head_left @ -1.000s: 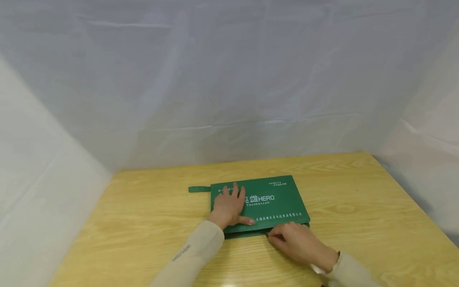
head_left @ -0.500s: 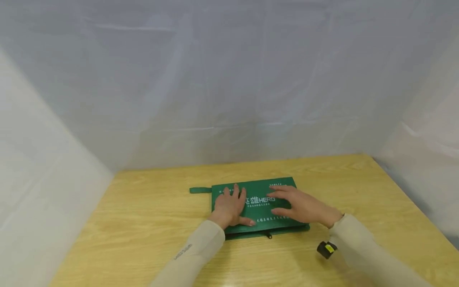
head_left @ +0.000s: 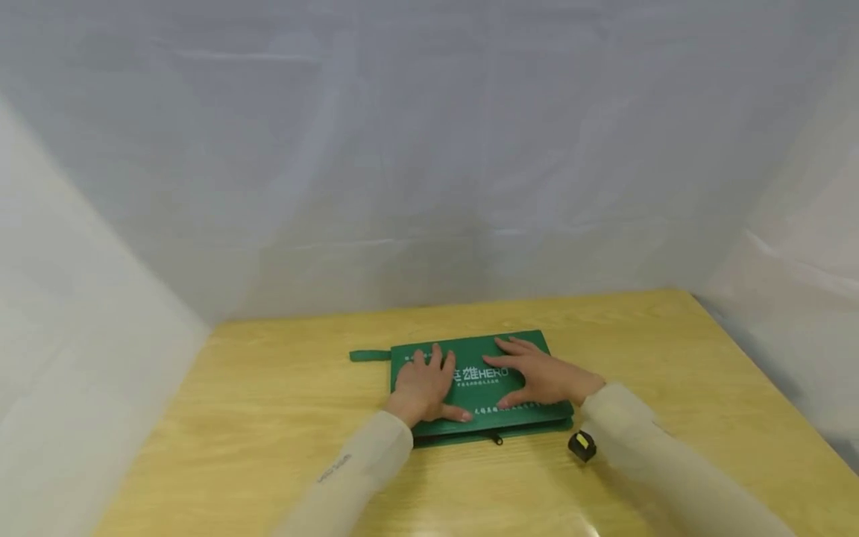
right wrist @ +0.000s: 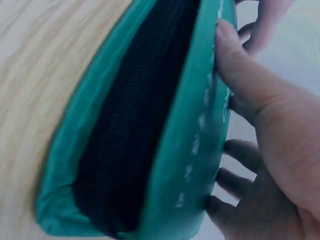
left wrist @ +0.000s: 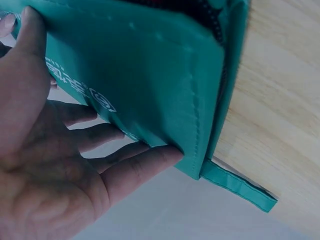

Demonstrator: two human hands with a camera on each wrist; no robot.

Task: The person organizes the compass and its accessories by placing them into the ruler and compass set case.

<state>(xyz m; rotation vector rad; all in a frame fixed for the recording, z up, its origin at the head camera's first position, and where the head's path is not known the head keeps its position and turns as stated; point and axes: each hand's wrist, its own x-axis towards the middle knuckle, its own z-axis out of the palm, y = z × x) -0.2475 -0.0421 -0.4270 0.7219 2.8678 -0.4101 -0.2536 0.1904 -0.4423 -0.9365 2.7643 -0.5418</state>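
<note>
A green zip case (head_left: 470, 349) with white lettering, including "HERO", lies flat on the table. My left hand (head_left: 424, 385) rests on its left part with fingers spread. On the right part of the cover lies my right hand (head_left: 540, 375), its fingers also spread. A black zipper pull (head_left: 497, 439) hangs at the middle of the near edge. Dark zipper tape (right wrist: 137, 100) with teeth runs along the side in the right wrist view. In the left wrist view, a dark gap with zipper teeth (left wrist: 212, 22) shows near the corner; the inside is mostly hidden.
A green strap (head_left: 369, 356) sticks out from the case's left end onto the wooden table (head_left: 282, 418). White sheeting (head_left: 429, 149) hangs behind and at both sides. A small black object with a yellow patch (head_left: 581, 446) is under the right wrist.
My right hand has let go of the zipper pull at the near edge and moved up onto the cover, fingers spreading. The left hand has stayed in place on the case.
</note>
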